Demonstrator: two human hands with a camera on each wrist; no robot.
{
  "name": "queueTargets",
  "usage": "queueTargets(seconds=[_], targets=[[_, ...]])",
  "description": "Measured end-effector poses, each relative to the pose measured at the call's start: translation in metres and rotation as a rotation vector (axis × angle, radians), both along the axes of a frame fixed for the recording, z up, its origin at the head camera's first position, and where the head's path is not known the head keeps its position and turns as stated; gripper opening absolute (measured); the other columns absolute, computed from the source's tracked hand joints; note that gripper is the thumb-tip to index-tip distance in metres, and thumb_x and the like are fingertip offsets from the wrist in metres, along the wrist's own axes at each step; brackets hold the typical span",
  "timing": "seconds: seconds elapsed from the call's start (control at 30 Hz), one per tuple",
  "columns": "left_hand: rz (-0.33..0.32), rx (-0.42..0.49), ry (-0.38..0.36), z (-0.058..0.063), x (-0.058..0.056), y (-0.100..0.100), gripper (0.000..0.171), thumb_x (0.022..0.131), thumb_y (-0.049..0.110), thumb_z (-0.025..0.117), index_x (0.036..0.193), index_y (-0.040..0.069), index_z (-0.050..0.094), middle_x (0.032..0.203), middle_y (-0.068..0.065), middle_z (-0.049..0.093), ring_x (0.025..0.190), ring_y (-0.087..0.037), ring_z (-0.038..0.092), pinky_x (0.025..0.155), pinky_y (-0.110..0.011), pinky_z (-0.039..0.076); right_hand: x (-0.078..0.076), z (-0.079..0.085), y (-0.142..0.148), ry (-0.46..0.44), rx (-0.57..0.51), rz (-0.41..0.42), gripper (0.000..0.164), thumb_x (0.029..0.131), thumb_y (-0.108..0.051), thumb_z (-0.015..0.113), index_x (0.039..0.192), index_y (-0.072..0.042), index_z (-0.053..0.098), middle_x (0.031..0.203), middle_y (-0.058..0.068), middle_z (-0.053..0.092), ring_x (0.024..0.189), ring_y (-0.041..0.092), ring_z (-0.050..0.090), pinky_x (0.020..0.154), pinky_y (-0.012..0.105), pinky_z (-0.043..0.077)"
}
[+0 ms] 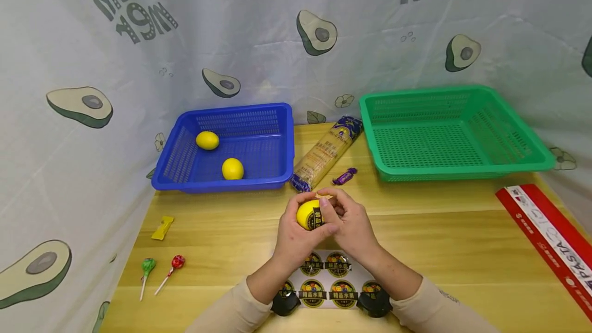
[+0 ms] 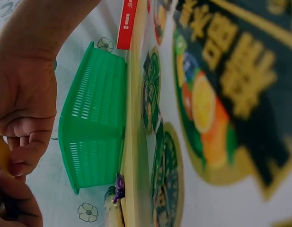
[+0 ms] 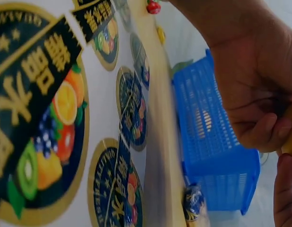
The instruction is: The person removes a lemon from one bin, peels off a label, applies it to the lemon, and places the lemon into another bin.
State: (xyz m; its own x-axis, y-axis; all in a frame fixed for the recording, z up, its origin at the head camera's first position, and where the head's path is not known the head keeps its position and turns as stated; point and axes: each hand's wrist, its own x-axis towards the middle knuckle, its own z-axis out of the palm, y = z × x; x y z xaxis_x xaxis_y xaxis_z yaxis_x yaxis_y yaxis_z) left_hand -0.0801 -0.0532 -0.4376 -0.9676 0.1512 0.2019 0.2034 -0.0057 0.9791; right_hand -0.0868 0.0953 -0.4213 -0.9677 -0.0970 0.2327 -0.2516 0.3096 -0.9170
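A yellow lemon (image 1: 305, 214) is held up above the table between both hands. My left hand (image 1: 292, 236) grips it from the left, fingers curled round its far side and thumb in front. My right hand (image 1: 355, 227) holds its right side, with the thumb over a black and gold fruit label (image 1: 317, 217) that lies on the lemon's skin. Part of the label is hidden under that thumb. Below the hands lies a white sheet of round fruit labels (image 1: 327, 302); the forearms cover its sides. The lemon (image 3: 291, 130) shows only at the edge in the right wrist view.
Two lemons lie in a blue basket (image 1: 222, 185) at the back left. A green basket (image 1: 444, 172) stands at the back right. Between them are a pasta packet (image 1: 326, 153) and a purple candy (image 1: 345, 176). Lollipops (image 1: 148, 266) and a yellow candy (image 1: 162, 227) lie left, a red pasta box (image 1: 550, 240) right.
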Motion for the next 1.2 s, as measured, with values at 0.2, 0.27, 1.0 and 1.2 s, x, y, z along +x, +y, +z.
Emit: queueTargets(seconds=[0.2,0.27,1.0,1.2], targets=[[0.095,0.010,0.158,-0.003,0.000,0.006,0.032,0.091,0.011,0.076,0.121,0.007,0.067,0.104,-0.019,0.069,0.080,-0.010,0.060,0.061,-0.025,0.056,0.004,0.001,-0.006,-0.021,-0.146,-0.018,0.020,0.104,-0.010,0.056,0.122,-0.001,0.056,0.081,0.008,0.061,0.061,0.006,0.056,0.056,0.024,0.051],[0.105,0.032,0.188,-0.003,0.000,0.007,0.026,0.094,0.009,0.071,0.120,0.004,0.068,0.103,-0.020,0.069,0.080,-0.008,0.059,0.062,-0.024,0.055,0.004,0.000,-0.007,-0.004,-0.175,-0.007,0.021,0.103,-0.008,0.056,0.122,0.001,0.054,0.082,0.007,0.060,0.061,0.006,0.055,0.056,0.024,0.050],[-0.087,-0.294,0.342,0.005,-0.011,-0.013,0.035,0.103,0.016,0.060,0.138,0.010,0.060,0.125,-0.013,0.069,0.092,-0.014,0.065,0.074,-0.025,0.058,-0.022,0.021,0.037,-0.253,0.112,0.109,0.043,0.097,-0.033,0.069,0.130,-0.011,0.055,0.070,0.002,0.056,0.052,0.013,0.050,0.048,0.027,0.043],[-0.080,-0.252,0.443,0.004,-0.006,-0.007,0.051,0.088,0.006,0.079,0.136,0.006,0.061,0.138,-0.016,0.062,0.113,-0.028,0.067,0.081,-0.025,0.061,-0.024,0.027,0.040,-0.246,0.086,0.061,0.040,0.106,-0.038,0.052,0.129,-0.005,0.056,0.076,0.009,0.065,0.051,0.018,0.055,0.050,0.032,0.050]])
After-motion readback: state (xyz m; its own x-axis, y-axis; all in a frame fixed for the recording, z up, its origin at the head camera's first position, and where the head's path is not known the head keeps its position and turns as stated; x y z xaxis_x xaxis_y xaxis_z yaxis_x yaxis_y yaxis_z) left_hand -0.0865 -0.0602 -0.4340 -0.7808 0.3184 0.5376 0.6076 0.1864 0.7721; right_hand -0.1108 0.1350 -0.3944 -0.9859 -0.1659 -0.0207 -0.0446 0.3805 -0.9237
